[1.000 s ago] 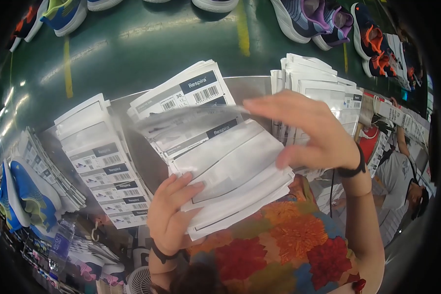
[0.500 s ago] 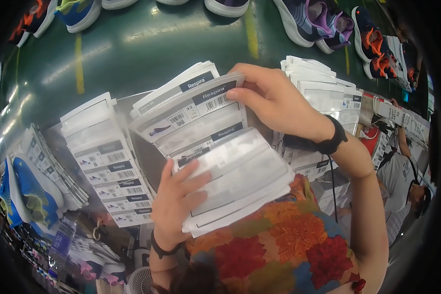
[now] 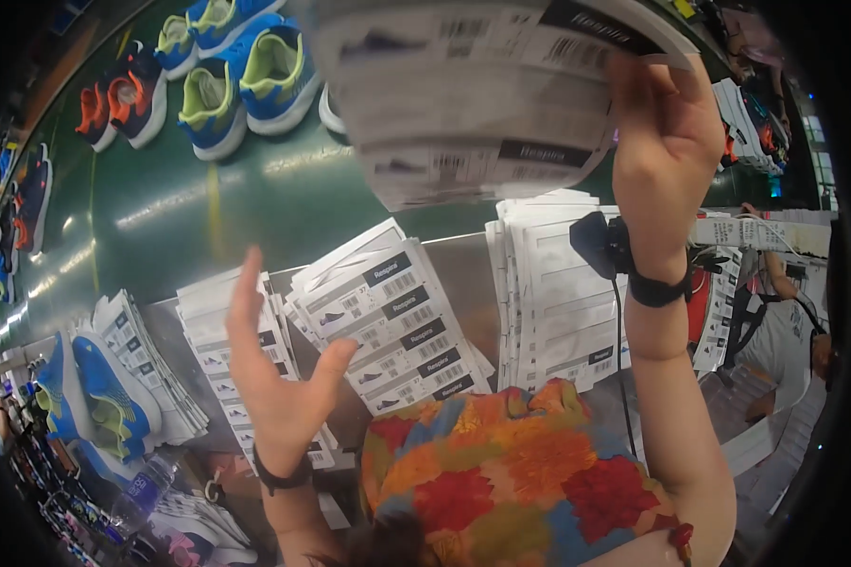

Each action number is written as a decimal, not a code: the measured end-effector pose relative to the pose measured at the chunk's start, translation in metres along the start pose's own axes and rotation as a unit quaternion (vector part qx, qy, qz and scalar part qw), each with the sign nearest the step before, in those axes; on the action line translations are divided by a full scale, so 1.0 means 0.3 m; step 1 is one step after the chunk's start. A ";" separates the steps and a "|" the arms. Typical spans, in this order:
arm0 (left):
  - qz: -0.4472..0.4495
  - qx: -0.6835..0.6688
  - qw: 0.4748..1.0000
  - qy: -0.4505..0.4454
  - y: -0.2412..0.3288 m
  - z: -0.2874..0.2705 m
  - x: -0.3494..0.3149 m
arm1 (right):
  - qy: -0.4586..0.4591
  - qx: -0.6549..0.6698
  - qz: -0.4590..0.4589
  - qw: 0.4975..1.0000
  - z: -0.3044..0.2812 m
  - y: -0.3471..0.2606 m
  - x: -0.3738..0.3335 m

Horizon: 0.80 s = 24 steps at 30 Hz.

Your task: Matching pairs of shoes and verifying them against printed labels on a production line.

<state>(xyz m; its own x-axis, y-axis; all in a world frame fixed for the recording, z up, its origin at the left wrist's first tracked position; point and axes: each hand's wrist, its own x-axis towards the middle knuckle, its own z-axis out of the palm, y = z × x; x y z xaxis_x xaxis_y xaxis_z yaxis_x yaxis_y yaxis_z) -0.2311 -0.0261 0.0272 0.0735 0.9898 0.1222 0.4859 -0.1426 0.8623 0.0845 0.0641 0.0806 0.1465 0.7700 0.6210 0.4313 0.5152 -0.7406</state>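
My right hand (image 3: pixel 667 132) is raised at the upper right, its fingers closed on the edge of a printed sheet of shoe labels (image 3: pixel 482 94). That sheet hangs blurred above the conveyor, showing small shoe pictures and barcodes. Lower left, my left hand (image 3: pixel 279 378) is open, thumb and fingers spread, with nothing in it. Beside its thumb lies a fanned stack of label sheets (image 3: pixel 388 326), and partly behind the hand stands another stack (image 3: pixel 219 326). A third stack of white sheets (image 3: pixel 553 293) lies below the right wrist, which wears a black band with a small device and cable.
Blue and lime sneakers (image 3: pixel 279 80) and dark-and-orange sneakers (image 3: pixel 137 94) sit on the green conveyor (image 3: pixel 161 208). More blue sneakers (image 3: pixel 113 397) and label sheets (image 3: pixel 151 364) stand at left, near a plastic bottle (image 3: pixel 147 491). Another person (image 3: pixel 775 350) is at far right.
My right hand has lifted a label sheet up and away from the stacks. My left hand has let go of the bent-back sheets and moved left. The view has shifted leftward.
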 end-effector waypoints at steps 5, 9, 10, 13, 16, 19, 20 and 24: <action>-0.106 -0.290 0.944 -0.116 0.148 -0.009 0.171 | -0.164 0.173 0.177 0.955 0.100 -0.205 -0.022; -0.184 -0.501 0.841 -0.090 0.221 0.051 0.183 | -0.118 0.231 0.239 0.936 0.075 -0.198 -0.121; -0.192 -0.512 0.831 -0.100 0.183 0.048 0.176 | -0.151 0.192 0.202 0.948 0.047 -0.201 -0.143; -0.230 -0.554 0.792 -0.108 0.209 0.028 0.137 | -0.247 0.052 0.103 0.962 -0.018 -0.232 -0.168; -0.277 -0.612 0.726 -0.148 0.196 0.047 0.110 | -0.250 -0.029 0.011 0.968 -0.050 -0.257 -0.186; -0.289 -0.665 0.672 -0.147 0.180 0.084 0.072 | -0.203 -0.065 -0.040 0.976 -0.055 -0.260 -0.190; -0.274 -0.689 0.658 -0.136 0.189 0.096 0.052 | -0.191 -0.096 -0.085 0.973 -0.061 -0.261 -0.190; -0.261 -0.697 0.657 -0.123 0.195 0.113 0.056 | -0.152 -0.150 -0.159 0.964 -0.058 -0.263 -0.192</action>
<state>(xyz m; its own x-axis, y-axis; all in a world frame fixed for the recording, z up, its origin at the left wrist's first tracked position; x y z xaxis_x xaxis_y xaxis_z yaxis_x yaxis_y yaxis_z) -0.1719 -0.0179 0.0631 0.4363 0.8472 -0.3031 -0.7553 0.5279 0.3885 0.0574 -0.0275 0.1077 -0.2843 0.6888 0.6669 0.6562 0.6470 -0.3885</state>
